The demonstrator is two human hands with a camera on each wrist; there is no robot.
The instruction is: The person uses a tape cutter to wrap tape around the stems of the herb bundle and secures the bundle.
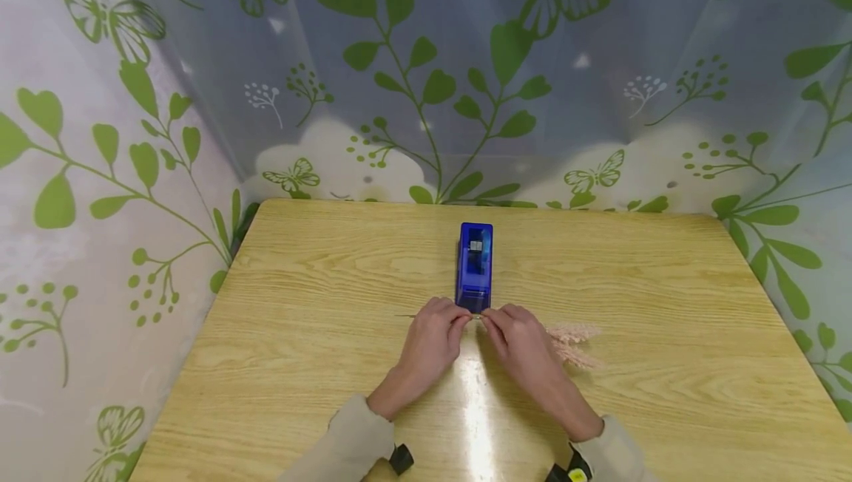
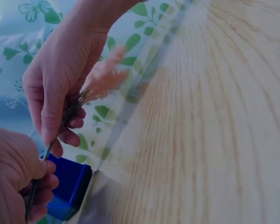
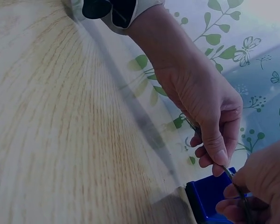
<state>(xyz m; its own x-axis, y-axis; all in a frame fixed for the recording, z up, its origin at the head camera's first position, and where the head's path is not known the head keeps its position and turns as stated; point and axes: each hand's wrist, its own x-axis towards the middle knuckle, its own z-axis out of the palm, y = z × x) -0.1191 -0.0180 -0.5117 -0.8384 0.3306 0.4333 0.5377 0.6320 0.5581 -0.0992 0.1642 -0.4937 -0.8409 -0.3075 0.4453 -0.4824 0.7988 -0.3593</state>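
Observation:
A stem of pink feathery dried grass lies across both hands, its plume out to the right beyond my right hand. My left hand pinches the thin dark stem between thumb and fingers, and the stem's far end pokes out at the left. Close beside it, my right hand pinches the same stem nearer the plume. Only a short piece of stem shows between the two sets of fingertips. Just beyond the fingertips stands a long blue box with a see-through top, its near end partly behind the hands.
The wood-grain table runs back to a patterned curtain with green leaves and butterflies, which also hangs at both sides. Black straps with small devices sit at both cuffs.

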